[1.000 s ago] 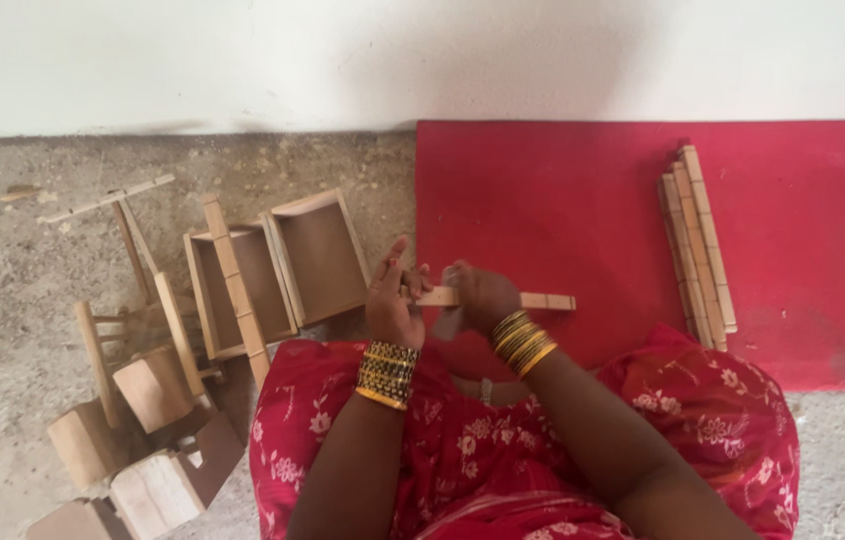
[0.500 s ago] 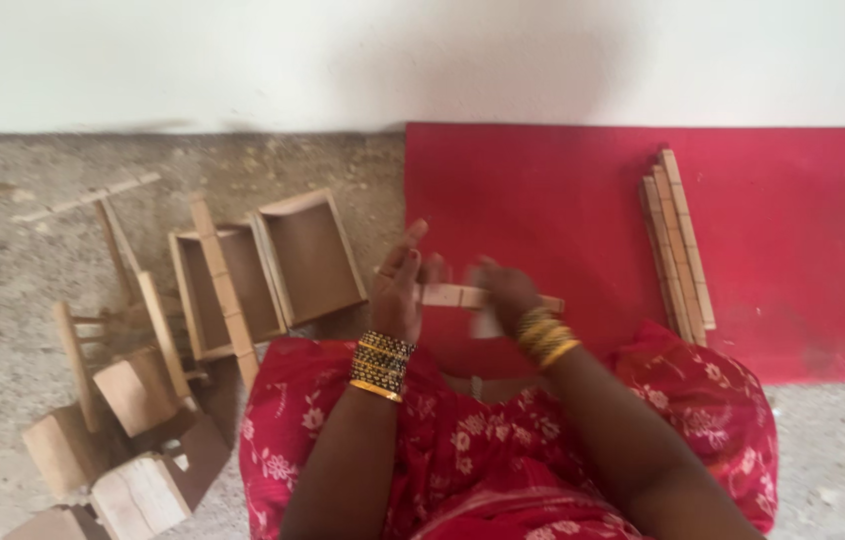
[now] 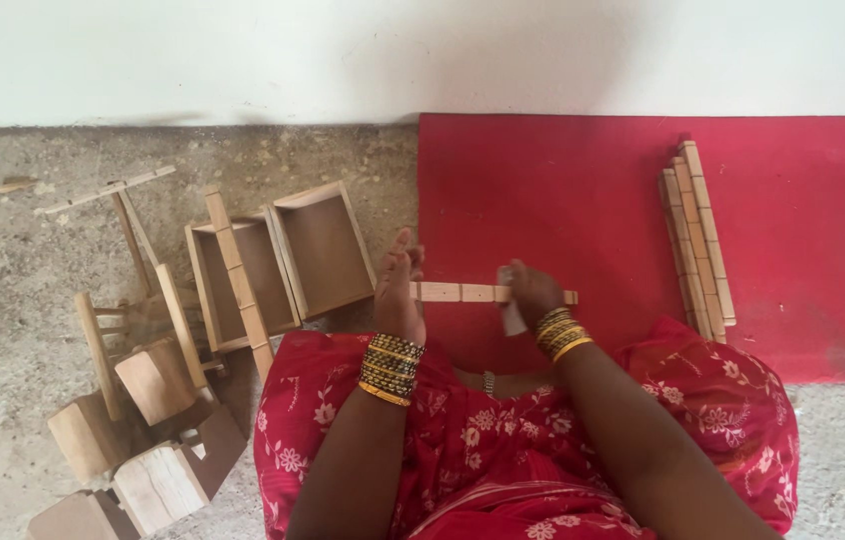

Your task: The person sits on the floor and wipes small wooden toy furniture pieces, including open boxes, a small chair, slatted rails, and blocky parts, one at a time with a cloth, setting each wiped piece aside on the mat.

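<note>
Wood strip (image 3: 463, 292) lies horizontal, L-R, btwn left hand (image 3: 398, 290) & right hand (image 3: 531, 292).

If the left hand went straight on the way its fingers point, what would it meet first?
The left hand points up the picture, away from the body. Bare concrete floor lies ahead, then the white wall; the open wooden box sits just left, probably missed.

Rough concrete floor (image 3: 63, 300), red mat (image 3: 563, 200) on it — wooden boxes (image 3: 283, 260), blocks (image 3: 133, 440) left, sticks (image 3: 698, 240) on mat
</note>
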`<state>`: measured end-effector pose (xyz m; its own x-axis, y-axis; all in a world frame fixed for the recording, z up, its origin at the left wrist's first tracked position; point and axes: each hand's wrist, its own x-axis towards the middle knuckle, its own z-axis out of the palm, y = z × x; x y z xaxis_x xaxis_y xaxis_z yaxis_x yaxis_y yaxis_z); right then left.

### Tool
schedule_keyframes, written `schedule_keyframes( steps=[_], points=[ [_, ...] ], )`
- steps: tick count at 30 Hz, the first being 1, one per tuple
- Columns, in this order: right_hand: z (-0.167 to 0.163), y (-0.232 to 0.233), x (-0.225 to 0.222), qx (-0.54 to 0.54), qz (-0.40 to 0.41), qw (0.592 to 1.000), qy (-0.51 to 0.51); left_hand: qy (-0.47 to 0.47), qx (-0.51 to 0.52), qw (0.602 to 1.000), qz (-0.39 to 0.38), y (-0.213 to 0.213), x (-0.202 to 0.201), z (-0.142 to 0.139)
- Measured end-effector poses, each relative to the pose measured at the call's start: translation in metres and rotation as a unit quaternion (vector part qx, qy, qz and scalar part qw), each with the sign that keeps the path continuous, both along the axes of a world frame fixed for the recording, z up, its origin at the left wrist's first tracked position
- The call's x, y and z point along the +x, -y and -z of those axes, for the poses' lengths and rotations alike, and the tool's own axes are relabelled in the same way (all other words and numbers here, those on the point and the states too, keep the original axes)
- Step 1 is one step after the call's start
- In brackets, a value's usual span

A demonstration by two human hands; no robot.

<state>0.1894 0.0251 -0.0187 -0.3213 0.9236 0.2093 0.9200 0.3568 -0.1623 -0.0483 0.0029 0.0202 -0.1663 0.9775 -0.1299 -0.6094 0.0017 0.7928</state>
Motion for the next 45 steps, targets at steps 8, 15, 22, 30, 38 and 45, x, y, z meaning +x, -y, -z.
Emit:
schedule_keyframes(
  steps=[8, 15, 22, 30, 38, 45],
  points=[
    [-0.015, 0.004, 0.001, -0.252, 0.151, 0.934, -0.203, 0.090, -0.035, 0.994, -0.045, -0.005, -0.003, -0.017],
    [-0.062, 0.004, -0.044, -0.260, -0.179, 0.945, -0.091, -0.015, 0.144, 0.952, 0.269, 0.005, -0.009, -0.046],
    [-0.035, 0.015, -0.033, -0.124, -0.099, 0.985, -0.068, 0.054, 0.147, 0.961, 0.227, 0.014, -0.012, -0.040],
    [0.000, 0.018, 0.014, -0.294, 0.244, 0.881, -0.279, 0.108, -0.017, 0.993, -0.037, 0.000, -0.009, -0.029],
    [-0.039, 0.017, -0.074, -0.195, 0.010, 0.972, -0.133, 0.028, 0.129, 0.964, 0.231, 0.003, -0.014, -0.038],
    [-0.033, 0.020, -0.044, -0.249, -0.051, 0.964, -0.077, 0.038, 0.112, 0.956, 0.269, 0.013, -0.025, -0.040]
  ],
)
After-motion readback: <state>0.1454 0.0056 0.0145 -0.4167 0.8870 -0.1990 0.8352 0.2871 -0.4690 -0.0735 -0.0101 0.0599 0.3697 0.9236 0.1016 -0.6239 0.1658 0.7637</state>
